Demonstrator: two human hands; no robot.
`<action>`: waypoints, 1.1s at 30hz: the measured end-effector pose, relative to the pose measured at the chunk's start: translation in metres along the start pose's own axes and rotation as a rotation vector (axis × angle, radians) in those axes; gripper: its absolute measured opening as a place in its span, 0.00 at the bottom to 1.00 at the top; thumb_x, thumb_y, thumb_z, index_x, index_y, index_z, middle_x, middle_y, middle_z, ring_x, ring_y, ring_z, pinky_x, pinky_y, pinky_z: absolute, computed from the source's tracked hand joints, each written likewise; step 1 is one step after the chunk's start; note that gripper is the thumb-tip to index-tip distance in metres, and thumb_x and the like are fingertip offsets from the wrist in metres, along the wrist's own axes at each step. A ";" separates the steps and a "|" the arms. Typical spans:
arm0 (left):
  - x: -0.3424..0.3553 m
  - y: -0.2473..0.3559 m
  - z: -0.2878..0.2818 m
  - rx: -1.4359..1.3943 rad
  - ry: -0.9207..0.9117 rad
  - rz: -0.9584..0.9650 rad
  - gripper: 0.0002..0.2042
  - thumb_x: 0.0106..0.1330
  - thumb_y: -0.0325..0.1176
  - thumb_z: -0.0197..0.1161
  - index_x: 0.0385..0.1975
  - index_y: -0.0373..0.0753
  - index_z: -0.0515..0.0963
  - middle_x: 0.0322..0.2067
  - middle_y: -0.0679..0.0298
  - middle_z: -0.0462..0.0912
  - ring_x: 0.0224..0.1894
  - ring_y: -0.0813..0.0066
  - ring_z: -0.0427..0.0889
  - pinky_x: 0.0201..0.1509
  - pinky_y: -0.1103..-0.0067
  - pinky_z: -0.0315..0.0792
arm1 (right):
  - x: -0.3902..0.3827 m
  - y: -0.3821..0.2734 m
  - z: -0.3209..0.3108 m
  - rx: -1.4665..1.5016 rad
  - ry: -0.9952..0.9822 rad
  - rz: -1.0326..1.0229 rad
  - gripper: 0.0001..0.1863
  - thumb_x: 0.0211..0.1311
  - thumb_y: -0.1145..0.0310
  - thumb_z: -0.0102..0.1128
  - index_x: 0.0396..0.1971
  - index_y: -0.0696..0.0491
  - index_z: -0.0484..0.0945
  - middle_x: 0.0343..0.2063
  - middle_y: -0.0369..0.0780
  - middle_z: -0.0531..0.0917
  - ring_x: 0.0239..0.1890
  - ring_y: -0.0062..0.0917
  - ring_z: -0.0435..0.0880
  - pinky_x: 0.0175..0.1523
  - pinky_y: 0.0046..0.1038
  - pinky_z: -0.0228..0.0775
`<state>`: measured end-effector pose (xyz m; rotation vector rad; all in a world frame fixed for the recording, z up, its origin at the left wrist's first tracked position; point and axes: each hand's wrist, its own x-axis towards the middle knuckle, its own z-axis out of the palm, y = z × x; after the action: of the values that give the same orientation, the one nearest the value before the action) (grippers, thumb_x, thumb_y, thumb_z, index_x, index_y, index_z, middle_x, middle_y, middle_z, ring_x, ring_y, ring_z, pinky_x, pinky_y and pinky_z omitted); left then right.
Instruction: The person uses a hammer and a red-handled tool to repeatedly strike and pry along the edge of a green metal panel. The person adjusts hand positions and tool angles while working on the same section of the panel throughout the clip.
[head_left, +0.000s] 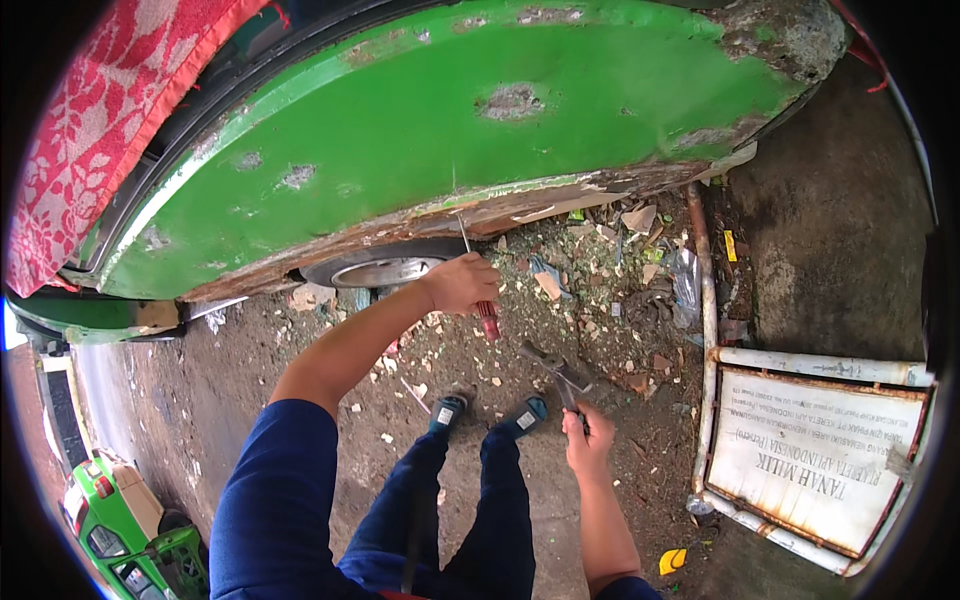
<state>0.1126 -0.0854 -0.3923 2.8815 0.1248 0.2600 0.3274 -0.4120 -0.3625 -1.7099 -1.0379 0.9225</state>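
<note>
Left hand [463, 284] wrapped round a red-handled screwdriver [488, 321], shank pointing away from the wearer at the green panel's [400, 140] rusted lower edge; can't tell if the tip touches. Right hand [588, 440] grips a hammer [568, 382], head right of the handle butt, apart. Left hand's nearer the panel.
</note>
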 end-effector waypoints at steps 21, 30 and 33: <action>-0.008 -0.006 -0.016 -0.016 -0.104 0.046 0.10 0.59 0.43 0.63 0.24 0.45 0.75 0.29 0.66 0.73 0.39 0.69 0.76 0.46 0.71 0.67 | -0.043 -0.006 0.090 0.186 0.239 0.145 0.11 0.65 0.66 0.62 0.35 0.61 0.81 0.17 0.36 0.80 0.21 0.17 0.80 0.27 0.22 0.69; -0.010 -0.009 -0.012 -0.060 -0.026 0.081 0.15 0.63 0.46 0.62 0.22 0.44 0.73 0.28 0.66 0.71 0.35 0.68 0.74 0.44 0.72 0.66 | -0.031 -0.016 0.092 0.193 0.244 0.147 0.10 0.65 0.67 0.61 0.35 0.60 0.81 0.16 0.35 0.79 0.20 0.16 0.78 0.26 0.22 0.68; -0.019 -0.003 -0.004 -0.079 -0.040 0.079 0.15 0.63 0.47 0.62 0.21 0.44 0.73 0.27 0.66 0.71 0.35 0.68 0.74 0.43 0.72 0.66 | -0.039 -0.019 0.094 0.191 0.229 0.151 0.10 0.65 0.67 0.61 0.35 0.60 0.81 0.16 0.36 0.79 0.20 0.16 0.78 0.26 0.22 0.68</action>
<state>0.0932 -0.0832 -0.3921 2.8150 -0.0059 0.2172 0.2245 -0.4141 -0.3684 -1.7027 -0.6568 0.8661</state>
